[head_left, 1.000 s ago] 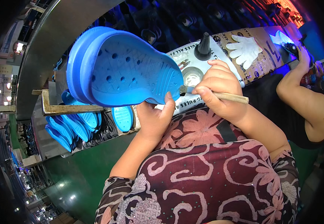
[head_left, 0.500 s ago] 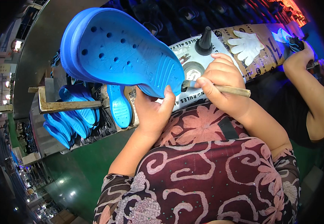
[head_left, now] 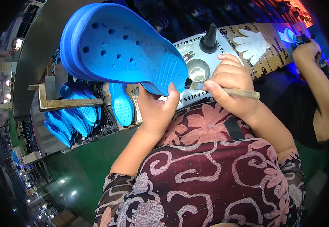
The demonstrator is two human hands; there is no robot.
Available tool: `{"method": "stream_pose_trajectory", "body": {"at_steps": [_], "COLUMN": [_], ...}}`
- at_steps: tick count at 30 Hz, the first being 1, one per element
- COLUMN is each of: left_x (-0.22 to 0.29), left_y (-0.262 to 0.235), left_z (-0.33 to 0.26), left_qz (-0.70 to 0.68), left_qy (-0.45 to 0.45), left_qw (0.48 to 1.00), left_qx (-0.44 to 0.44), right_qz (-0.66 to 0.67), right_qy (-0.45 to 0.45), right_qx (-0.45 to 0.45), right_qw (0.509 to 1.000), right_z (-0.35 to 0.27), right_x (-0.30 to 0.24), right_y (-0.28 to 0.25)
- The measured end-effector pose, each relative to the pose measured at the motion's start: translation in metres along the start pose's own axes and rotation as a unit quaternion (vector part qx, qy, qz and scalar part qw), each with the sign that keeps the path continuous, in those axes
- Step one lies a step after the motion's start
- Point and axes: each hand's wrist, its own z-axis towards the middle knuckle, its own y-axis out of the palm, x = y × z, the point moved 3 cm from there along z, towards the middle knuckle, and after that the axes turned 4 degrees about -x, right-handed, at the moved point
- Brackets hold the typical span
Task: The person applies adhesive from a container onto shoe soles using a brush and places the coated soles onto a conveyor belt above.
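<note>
My left hand [head_left: 156,109] grips a large blue shoe sole [head_left: 124,62] by its narrow heel end, thumb on the near edge and fingers hidden beneath. Several round holes dot the sole's wide part, and ridges cross its heel. A brush [head_left: 244,93] with a wooden handle is pinched in my right hand [head_left: 232,81]. Its dark bristles are at the heel edge; whether they touch it I cannot tell. Just beyond the brush sits a small round dish [head_left: 199,72] with pale, shiny contents. Behind that stands a black cone-shaped object [head_left: 210,39].
More blue soles [head_left: 79,104] lie piled at the left, by a worn metal bracket [head_left: 71,103]; a single sole [head_left: 121,106] rests nearer. A white glove [head_left: 251,45] lies on brown cardboard [head_left: 272,41]. At the right, another person's hand [head_left: 307,53] holds something dark.
The brush and my right hand have shifted slightly right and down. The sole has tilted a little, and more of the dish shows.
</note>
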Motion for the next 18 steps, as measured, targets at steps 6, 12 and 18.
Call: {"method": "stream_pose_trajectory", "body": {"at_steps": [6, 12, 18], "left_x": [0.0026, 0.0064, 0.0033], "left_y": [0.0025, 0.0029, 0.0013], "left_z": [-0.0011, 0.0015, 0.0047], "left_qz": [-0.011, -0.009, -0.044], "left_qy": [-0.013, 0.009, 0.005], "left_qw": [1.000, 1.000, 0.999], "left_qx": [0.001, 0.005, 0.029], "right_qz": [0.029, 0.015, 0.002], "right_qy": [0.017, 0.001, 0.016], "right_qx": [0.006, 0.001, -0.032], "right_qw": [0.999, 1.000, 0.999], "right_z": [0.0051, 0.0037, 0.0051], "right_x": [0.0004, -0.0040, -0.0004], "right_y": [-0.0026, 0.0036, -0.0040]}}
